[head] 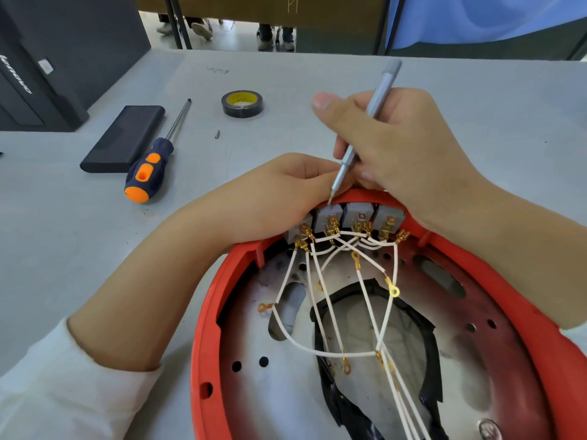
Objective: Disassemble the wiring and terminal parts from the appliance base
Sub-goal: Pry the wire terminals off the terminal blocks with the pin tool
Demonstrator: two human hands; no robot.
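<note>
While the grey desk [317, 77] stretches away to a dark computer case [47, 58] at its far left corner, the red appliance base [222, 312] sits at the near edge, turned open side up so its scorched metal floor and a torn black liner show. A flat black case [124, 142] lies toward the left edge, with an orange-and-blue screwdriver [152, 166] just beside it, and a roll of black tape [242, 104] sits further back near the middle. The left hand [270, 198] rests on the far rim of the base, its grip pinched at something by the switches, though I cannot tell exactly what. The right hand [397, 147] has its grip clenched round a slim silver tool [365, 128], held like a pen, with the tip down at the top of the second of the grey switch blocks [328, 214] along the far rim. White wires [320, 274] fan from the brass terminals [332, 225] on those blocks across the base, several ending in loose ring lugs [394, 292]. A small dark screw or bit [217, 134] lies on the desk behind the screwdriver. To my eye the step in hand is prying or releasing a switch block or its connector. Next would call for a careful lever at the catch, with the left hand steadying the base, then pulling the spade connectors off.
</note>
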